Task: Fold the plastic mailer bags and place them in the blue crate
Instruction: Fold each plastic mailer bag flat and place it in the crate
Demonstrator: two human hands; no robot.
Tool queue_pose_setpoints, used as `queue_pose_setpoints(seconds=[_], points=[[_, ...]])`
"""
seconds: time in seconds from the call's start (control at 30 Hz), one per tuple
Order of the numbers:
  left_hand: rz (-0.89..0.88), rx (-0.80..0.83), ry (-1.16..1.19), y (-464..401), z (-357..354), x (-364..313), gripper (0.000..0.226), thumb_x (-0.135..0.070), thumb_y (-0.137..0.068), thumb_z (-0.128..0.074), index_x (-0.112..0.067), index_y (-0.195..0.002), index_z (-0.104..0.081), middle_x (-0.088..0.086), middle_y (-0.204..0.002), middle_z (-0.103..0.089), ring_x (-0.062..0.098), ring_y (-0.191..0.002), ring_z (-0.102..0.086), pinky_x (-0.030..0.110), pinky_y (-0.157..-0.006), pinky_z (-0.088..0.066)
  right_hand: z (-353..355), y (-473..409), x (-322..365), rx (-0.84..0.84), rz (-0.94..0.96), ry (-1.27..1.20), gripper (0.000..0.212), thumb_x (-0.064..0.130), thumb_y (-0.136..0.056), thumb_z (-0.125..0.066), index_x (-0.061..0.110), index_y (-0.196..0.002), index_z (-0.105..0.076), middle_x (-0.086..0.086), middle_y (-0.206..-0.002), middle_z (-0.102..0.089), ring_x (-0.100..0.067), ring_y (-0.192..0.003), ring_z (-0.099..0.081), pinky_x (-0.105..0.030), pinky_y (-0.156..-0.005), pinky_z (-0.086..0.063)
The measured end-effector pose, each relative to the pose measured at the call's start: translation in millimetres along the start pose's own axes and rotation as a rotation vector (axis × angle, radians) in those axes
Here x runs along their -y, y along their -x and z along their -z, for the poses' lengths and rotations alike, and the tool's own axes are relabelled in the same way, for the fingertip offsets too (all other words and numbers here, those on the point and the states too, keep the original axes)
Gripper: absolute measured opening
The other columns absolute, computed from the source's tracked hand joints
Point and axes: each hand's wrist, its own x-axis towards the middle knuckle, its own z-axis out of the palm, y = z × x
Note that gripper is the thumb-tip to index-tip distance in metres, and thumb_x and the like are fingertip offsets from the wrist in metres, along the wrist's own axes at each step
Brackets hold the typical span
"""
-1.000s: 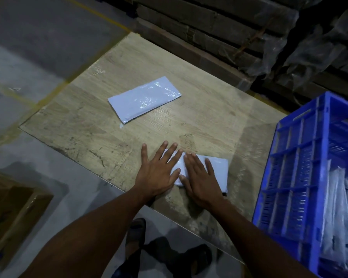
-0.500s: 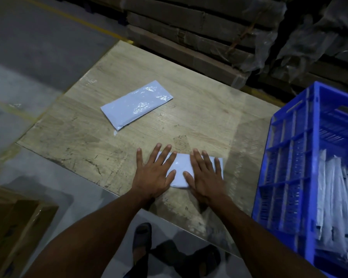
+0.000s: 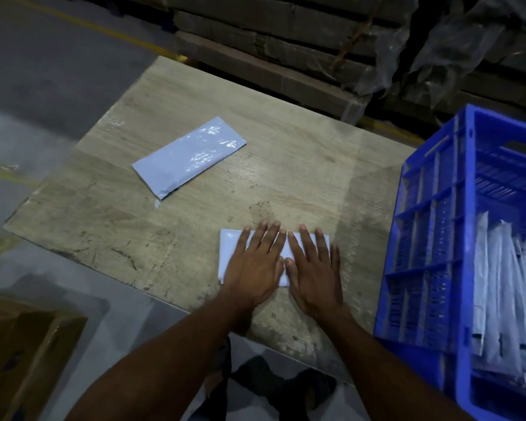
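A folded white mailer bag [image 3: 230, 250] lies near the front edge of the wooden table [image 3: 301, 174]. My left hand [image 3: 255, 262] and my right hand [image 3: 313, 268] press flat on it side by side, fingers straight, covering most of it. A second mailer bag [image 3: 190, 156], long and pale blue-white, lies flat further back on the left of the table, apart from both hands. The blue crate [image 3: 468, 238] stands at the table's right side and holds several white folded bags [image 3: 504, 287] upright.
A cardboard box [image 3: 22, 357] sits on the floor at the lower left. Stacked flat cardboard wrapped in plastic film [image 3: 286, 47] runs along the back behind the table. My feet [image 3: 271, 387] show below the table's front edge.
Both hands slid right along the folded bag and now lie close together on it. More of the bag's left end shows. The camera view shifted.
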Motion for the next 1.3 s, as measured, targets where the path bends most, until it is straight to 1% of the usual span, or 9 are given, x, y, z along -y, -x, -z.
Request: queue_pose_setpoints(seconds=[0.27,0.37,0.47,0.6,0.7,0.83,1.07,1.2,1.3], points=[[-0.008,0.037,0.04,0.9,0.9,9.3,0.064,-0.046,-0.105,-0.027,-0.014,-0.159,-0.038,0.01,-0.166,-0.034,0.031,-0.154,-0.029,0.049,-0.126,-0.018,1.5,-2.9,-2.6,0.075,-0.007,0.021,0.056,0.046,-0.105,-0.029,0.028,-0.159,-0.028,0.001,-0.168,-0.015,-0.03,-0.155,-0.006,-0.056,-0.121,-0.015],[0.095,-0.011,0.037,22.2,-0.6,24.8,0.066,-0.054,-0.103,-0.035,-0.02,-0.16,-0.039,0.009,-0.167,-0.033,0.039,-0.154,-0.025,0.054,-0.123,-0.018,2.1,-4.6,-1.4,0.13,-0.022,0.032,0.057,0.047,-0.105,-0.025,0.027,-0.158,-0.028,0.001,-0.169,-0.014,-0.031,-0.155,-0.005,-0.06,-0.119,-0.016],[0.19,-0.029,0.042,42.9,-0.6,35.0,0.07,-0.058,-0.101,-0.037,-0.025,-0.162,-0.033,0.006,-0.171,-0.022,0.046,-0.155,-0.016,0.058,-0.121,-0.02,5.0,-7.5,6.3,0.15,-0.073,0.068,0.059,0.046,-0.1,-0.026,0.029,-0.156,-0.031,-0.001,-0.168,-0.014,-0.036,-0.155,0.0,-0.069,-0.118,-0.004],[0.194,-0.035,0.051,42.1,-0.4,35.6,0.071,-0.059,-0.1,-0.042,-0.025,-0.162,-0.033,0.006,-0.171,-0.021,0.045,-0.156,-0.013,0.058,-0.121,-0.02,5.6,-14.6,20.5,0.171,0.086,0.108,0.059,0.049,-0.104,-0.021,0.025,-0.156,-0.032,-0.005,-0.168,-0.017,-0.037,-0.155,-0.003,-0.071,-0.117,-0.005],[0.2,-0.016,0.036,42.1,0.1,35.6,0.071,-0.06,-0.1,-0.041,-0.027,-0.162,-0.031,0.005,-0.172,-0.02,0.044,-0.156,-0.012,0.058,-0.123,-0.019,7.3,-16.3,5.7,0.17,0.109,0.077,0.062,0.058,-0.104,-0.013,0.032,-0.16,-0.02,-0.002,-0.169,-0.008,-0.032,-0.155,0.001,-0.064,-0.119,-0.014],[0.197,-0.015,0.028,41.4,-1.9,36.2,0.071,-0.06,-0.101,-0.039,-0.027,-0.163,-0.028,0.006,-0.172,-0.018,0.045,-0.156,-0.011,0.059,-0.124,-0.016,14.4,-10.3,-24.3,0.167,-0.031,0.002,0.066,0.064,-0.103,-0.018,0.035,-0.161,-0.006,0.004,-0.169,0.01,-0.021,-0.154,0.015,-0.052,-0.125,0.0],[0.205,-0.009,0.031,41.5,-0.7,35.2,0.07,-0.059,-0.102,-0.037,-0.027,-0.163,-0.029,0.007,-0.172,-0.017,0.045,-0.157,-0.008,0.061,-0.122,-0.018,20.0,-11.9,-10.7,0.221,-0.104,0.088,0.071,0.066,-0.101,-0.013,0.032,-0.161,0.006,0.0,-0.167,0.022,-0.029,-0.151,0.026,-0.068,-0.117,0.009],[0.197,-0.03,0.071,42.2,-1.7,35.6,0.071,-0.06,-0.101,-0.037,-0.026,-0.163,-0.029,0.006,-0.172,-0.018,0.043,-0.158,-0.008,0.061,-0.123,-0.018,9.9,-17.5,11.4,0.157,0.118,0.115,0.066,0.057,-0.104,-0.023,0.023,-0.161,-0.018,-0.006,-0.17,-0.002,-0.031,-0.155,0.004,-0.072,-0.116,-0.007],[0.199,-0.012,0.074,42.2,-1.0,36.0,0.072,-0.062,-0.102,-0.034,-0.027,-0.164,-0.025,0.005,-0.173,-0.014,0.041,-0.158,-0.005,0.06,-0.124,-0.016,1.2,-21.6,8.5,0.159,0.131,0.093,0.064,0.058,-0.103,-0.023,0.026,-0.159,-0.027,-0.002,-0.168,-0.015,-0.029,-0.156,-0.006,-0.068,-0.117,-0.011]])
